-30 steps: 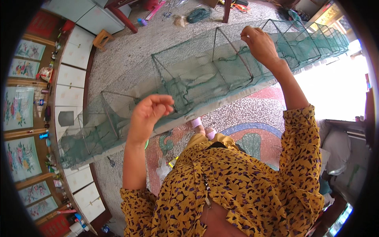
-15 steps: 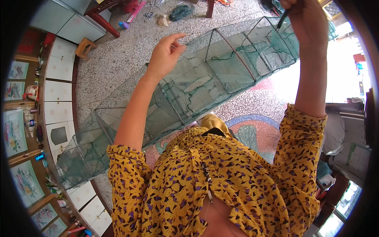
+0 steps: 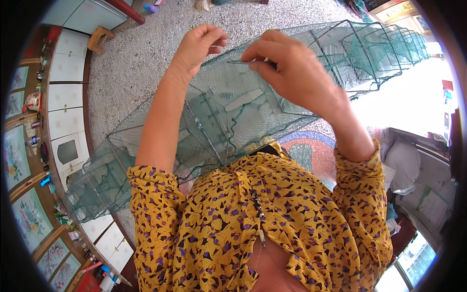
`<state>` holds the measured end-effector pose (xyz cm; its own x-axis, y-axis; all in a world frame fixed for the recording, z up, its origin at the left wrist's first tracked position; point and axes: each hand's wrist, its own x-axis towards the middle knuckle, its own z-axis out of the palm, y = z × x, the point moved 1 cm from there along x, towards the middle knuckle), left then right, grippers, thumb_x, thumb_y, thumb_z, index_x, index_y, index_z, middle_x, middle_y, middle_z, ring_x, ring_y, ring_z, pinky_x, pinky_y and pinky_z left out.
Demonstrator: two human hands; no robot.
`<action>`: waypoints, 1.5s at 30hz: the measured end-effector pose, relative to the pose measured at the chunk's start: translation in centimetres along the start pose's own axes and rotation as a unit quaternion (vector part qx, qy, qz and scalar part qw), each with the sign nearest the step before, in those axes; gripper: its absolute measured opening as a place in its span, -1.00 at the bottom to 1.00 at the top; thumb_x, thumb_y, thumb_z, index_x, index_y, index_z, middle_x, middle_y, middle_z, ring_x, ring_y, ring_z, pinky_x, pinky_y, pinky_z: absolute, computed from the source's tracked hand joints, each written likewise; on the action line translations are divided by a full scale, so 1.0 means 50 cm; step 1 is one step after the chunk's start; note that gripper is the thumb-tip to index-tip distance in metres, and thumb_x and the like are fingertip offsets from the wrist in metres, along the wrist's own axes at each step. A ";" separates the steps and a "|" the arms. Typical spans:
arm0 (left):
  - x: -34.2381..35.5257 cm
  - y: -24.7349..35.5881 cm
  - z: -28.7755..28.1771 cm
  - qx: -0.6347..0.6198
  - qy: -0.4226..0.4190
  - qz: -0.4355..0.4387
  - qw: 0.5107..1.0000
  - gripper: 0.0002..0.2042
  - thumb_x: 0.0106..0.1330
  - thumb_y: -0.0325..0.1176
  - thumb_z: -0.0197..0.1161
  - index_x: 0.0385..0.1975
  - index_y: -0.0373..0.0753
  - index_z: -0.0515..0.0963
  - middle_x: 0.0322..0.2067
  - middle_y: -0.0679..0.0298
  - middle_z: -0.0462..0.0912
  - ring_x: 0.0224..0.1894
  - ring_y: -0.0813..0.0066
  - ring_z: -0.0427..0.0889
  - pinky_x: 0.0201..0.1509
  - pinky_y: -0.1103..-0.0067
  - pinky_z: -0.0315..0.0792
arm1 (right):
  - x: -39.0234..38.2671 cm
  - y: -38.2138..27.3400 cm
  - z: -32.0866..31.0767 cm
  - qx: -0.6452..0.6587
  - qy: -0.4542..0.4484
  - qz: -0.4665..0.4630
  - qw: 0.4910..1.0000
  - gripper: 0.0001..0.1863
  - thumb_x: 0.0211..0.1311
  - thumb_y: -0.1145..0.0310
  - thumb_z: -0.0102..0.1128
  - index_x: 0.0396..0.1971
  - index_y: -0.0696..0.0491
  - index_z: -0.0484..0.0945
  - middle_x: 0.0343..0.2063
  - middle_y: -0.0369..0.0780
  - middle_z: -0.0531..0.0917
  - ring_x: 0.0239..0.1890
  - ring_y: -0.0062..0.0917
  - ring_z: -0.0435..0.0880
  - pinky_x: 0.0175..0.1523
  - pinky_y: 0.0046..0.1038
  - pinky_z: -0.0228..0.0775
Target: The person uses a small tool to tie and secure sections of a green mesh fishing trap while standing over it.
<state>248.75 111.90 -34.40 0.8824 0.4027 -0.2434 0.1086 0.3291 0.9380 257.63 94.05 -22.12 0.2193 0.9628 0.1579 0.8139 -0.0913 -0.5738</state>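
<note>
A long green mesh net trap [image 3: 233, 121] with square metal frames stretches from lower left to upper right beneath my hands and against my body. My left hand [image 3: 199, 46] is raised at its far edge, fingers curled and thumb near the forefinger; what they grip, if anything, is too fine to make out. My right hand [image 3: 289, 68], to its right over the middle of the net, is closed on a slim dark tool [image 3: 236, 62], whose thin tip points left toward my left hand.
Left are white cabinets [image 3: 65, 102] and a shelf with small items. A small wooden stool [image 3: 99, 41] stands by a red-legged table [image 3: 129, 10]. A blue item [image 3: 150, 9] lies on the speckled floor [image 3: 131, 68]. A white bundle [image 3: 404, 168] sits at right.
My left hand has risen toward the far edge. My right hand went up right, gained sight of the dark tool, then swung left beside my left hand. The net now sits closer against my body.
</note>
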 end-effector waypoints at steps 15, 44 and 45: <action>-0.044 -0.021 0.013 -0.026 -0.001 -0.033 0.999 -0.87 0.36 -0.29 0.09 -0.29 -0.20 0.48 -0.31 0.34 0.57 -0.35 0.68 0.51 -0.29 0.76 0.43 | -0.071 0.065 0.125 0.010 0.090 0.148 0.985 -0.87 0.08 0.49 0.11 -0.32 0.08 0.50 -0.40 -0.13 0.53 -0.37 -0.25 0.57 -0.27 -0.30 0.42; -0.083 -0.017 0.087 -0.049 0.051 0.024 0.997 -0.90 0.34 -0.39 0.05 -0.35 -0.28 0.43 -0.46 0.31 0.54 -0.45 0.64 0.48 -0.35 0.66 0.42 | 0.018 0.016 0.083 0.041 0.176 0.096 0.979 -0.80 0.11 0.20 0.22 -0.41 0.02 0.59 -0.44 -0.24 0.63 -0.43 -0.38 0.60 -0.31 -0.39 0.42; -0.083 -0.018 0.089 -0.039 0.047 0.019 0.998 -0.90 0.34 -0.38 0.06 -0.33 -0.28 0.44 -0.45 0.33 0.53 -0.45 0.64 0.46 -0.34 0.68 0.40 | 0.036 0.005 0.075 0.067 0.216 0.045 0.973 -0.81 0.10 0.22 0.21 -0.41 0.03 0.59 -0.47 -0.23 0.62 -0.42 -0.34 0.60 -0.32 -0.35 0.41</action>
<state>247.01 106.11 -33.15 0.8381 0.4931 -0.2333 0.0367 0.3758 0.9260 256.20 96.72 -24.97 0.5158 0.7528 0.4088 0.7100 -0.1086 -0.6958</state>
